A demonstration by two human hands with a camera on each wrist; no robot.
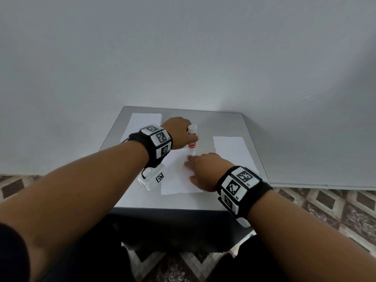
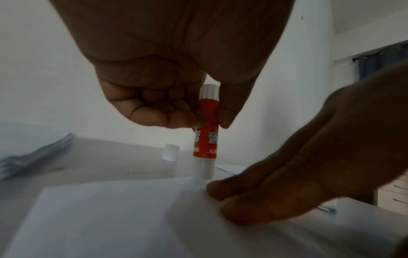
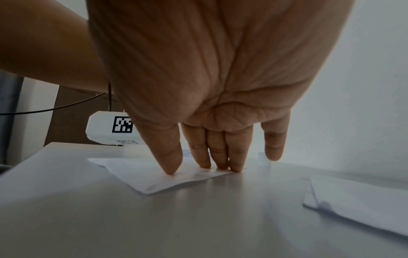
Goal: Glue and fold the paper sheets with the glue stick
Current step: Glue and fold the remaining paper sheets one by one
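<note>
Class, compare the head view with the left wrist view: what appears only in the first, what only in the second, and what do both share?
Only the head view shows the table's edge, two other paper stacks and both marker wristbands. Only the left wrist view shows the loose cap standing behind the stick. Both show the left hand gripping the glue stick, tip down on the middle sheet, with the right hand pressing that sheet flat.

We reach both bare forearms forward, each wrist wrapped in a black band carrying white marker blocks. Our left hand [image 1: 177, 132] is curled, thumb and fingers [image 2: 167, 115] pinching, knuckles up. Our right hand [image 1: 205, 169] lies flat, palm down, fingers [image 3: 236, 157] straight and close together, tips pressing down, the little finger lifted apart.
</note>
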